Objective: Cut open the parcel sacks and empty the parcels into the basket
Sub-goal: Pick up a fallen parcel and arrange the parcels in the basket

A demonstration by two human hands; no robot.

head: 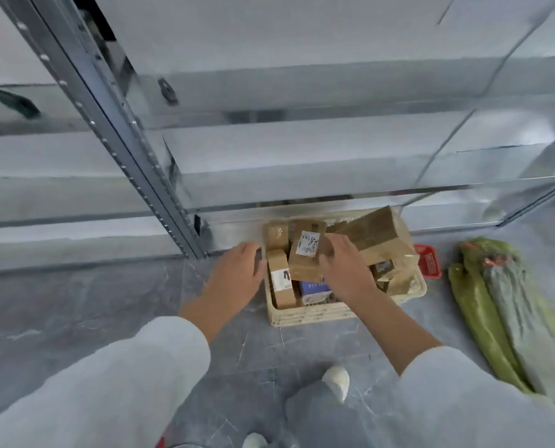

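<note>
Two hands: both reach out from pale sleeves to the basket (311, 315), which sits on the grey floor (75, 302) against the foot of the metal shelving (114, 130).
Left hand (237, 273): fingers fairly straight and spread, holding nothing; the tips are at the basket's left rim, and we cannot tell whether they touch it.
Right hand (344, 270): over the middle of the basket, fingers curled round the right edge of the labelled parcel (305, 253).
Labelled parcel: brown, in the basket's centre, tilted, with its white label facing up at us; its long axis runs from near to far.
Long parcel (376, 234): brown, slantwise over the far right part of the basket, its long axis running left to right, with the right end higher.
Narrow parcel (281, 279): along the left wall, long axis near to far.
Blue parcel (315, 289): low at the near side, just under the labelled one.
Sacks (509, 305): two green ones lie side by side on the floor, well to the right of the basket; we see their long axes running away from us, tied ends toward the shelving.
Red tray (429, 260): between basket and sacks.
</note>
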